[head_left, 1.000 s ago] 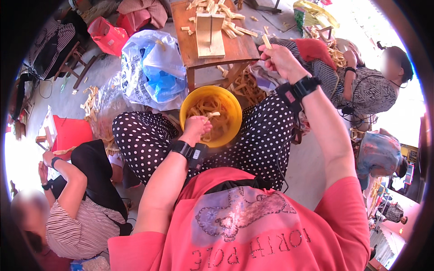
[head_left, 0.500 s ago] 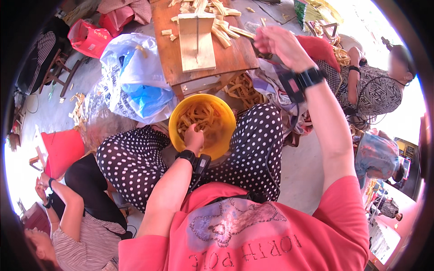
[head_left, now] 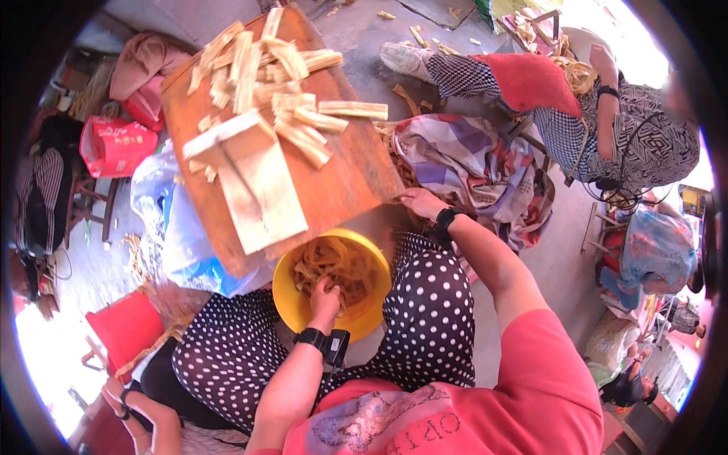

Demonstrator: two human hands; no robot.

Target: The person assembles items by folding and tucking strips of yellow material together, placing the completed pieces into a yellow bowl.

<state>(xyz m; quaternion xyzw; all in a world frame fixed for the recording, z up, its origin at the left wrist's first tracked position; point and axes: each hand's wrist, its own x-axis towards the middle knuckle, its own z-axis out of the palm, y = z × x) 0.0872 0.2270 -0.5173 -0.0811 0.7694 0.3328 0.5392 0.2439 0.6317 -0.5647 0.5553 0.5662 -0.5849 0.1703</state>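
My left hand (head_left: 324, 305) reaches into a yellow bucket (head_left: 377, 318) between my knees, its fingers closed on some of the tan, curled strips (head_left: 334, 262) there. Exactly which strips it grips is partly hidden. My right hand (head_left: 422, 203) is at the right corner of a low wooden table (head_left: 345, 171), fingers closed on its edge. The tabletop stands askew, its near edge over the bucket's far rim. On it sit a pale wooden board (head_left: 262, 193) with an upright end piece and a dark line along it, and several ribbed, pale yellow sticks (head_left: 246, 72).
Left of the table lie white and blue plastic bags (head_left: 163, 208) and a red bag (head_left: 117, 144). A bundled patterned cloth (head_left: 470, 163) is at the right. People sit close by on both sides, one with a red cloth (head_left: 531, 87) over the lap.
My right hand has come down from beside the tabletop to the table's corner. The table now sits turned and closer to the bucket. My left hand stays in the bucket.
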